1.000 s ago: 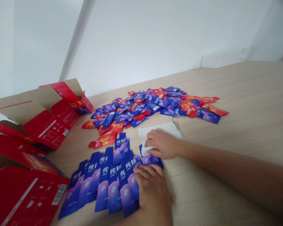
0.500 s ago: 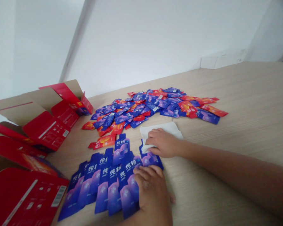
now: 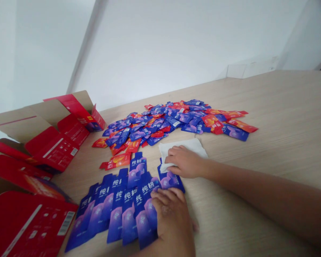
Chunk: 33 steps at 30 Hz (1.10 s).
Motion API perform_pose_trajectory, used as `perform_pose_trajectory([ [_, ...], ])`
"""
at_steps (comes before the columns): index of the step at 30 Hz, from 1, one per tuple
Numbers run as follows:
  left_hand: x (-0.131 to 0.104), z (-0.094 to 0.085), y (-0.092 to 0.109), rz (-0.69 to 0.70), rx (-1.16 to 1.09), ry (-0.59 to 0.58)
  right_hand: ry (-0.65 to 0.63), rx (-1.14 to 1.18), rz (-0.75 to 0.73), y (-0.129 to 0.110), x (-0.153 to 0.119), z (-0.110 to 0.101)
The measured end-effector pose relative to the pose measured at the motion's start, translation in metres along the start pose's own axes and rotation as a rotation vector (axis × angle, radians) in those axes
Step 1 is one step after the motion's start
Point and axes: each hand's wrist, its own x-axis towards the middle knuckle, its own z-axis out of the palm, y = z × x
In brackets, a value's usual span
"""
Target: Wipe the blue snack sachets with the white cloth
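My right hand (image 3: 186,161) presses a folded white cloth (image 3: 196,145) onto the upper part of a blue-purple sachet (image 3: 172,181), its fingers bent around the cloth's near edge. Just below, my left hand (image 3: 173,217) rests with bent fingers on that sachet's lower end, seeming to hold it; its fingertips are partly hidden. Left of it, several blue-purple sachets (image 3: 117,208) with white lettering lie overlapping in a fanned row, their narrow necks pointing away from me. One more blue sachet (image 3: 137,169) lies above the row.
A large pile of blue and red-orange sachets (image 3: 160,123) spreads across the back of the wooden table (image 3: 270,142). A red-orange sachet (image 3: 117,161) lies nearer. Opened red cartons (image 3: 59,150) stand along the left, another red carton (image 3: 29,225) in front of them. A white wall (image 3: 176,46) rises behind.
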Motion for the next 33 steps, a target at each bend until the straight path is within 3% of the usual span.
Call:
perform_pose_trajectory([
  [7,0.001,-0.001,0.0,0.022,-0.003,-0.031,-0.007,0.067,-0.221,-0.016,-0.003,0.0],
  [15,0.001,-0.001,0.0,0.01,0.012,-0.023,-0.017,0.029,-0.02,0.0,0.001,-0.002],
  [24,0.001,-0.003,-0.001,0.02,-0.039,-0.052,-0.038,0.059,-0.189,-0.013,-0.002,-0.002],
  [30,0.001,-0.003,-0.001,-0.015,-0.034,-0.025,-0.014,-0.001,0.006,-0.003,0.001,-0.002],
  [33,0.001,-0.003,-0.001,-0.009,-0.031,-0.027,-0.001,-0.002,0.008,-0.001,-0.001,-0.003],
])
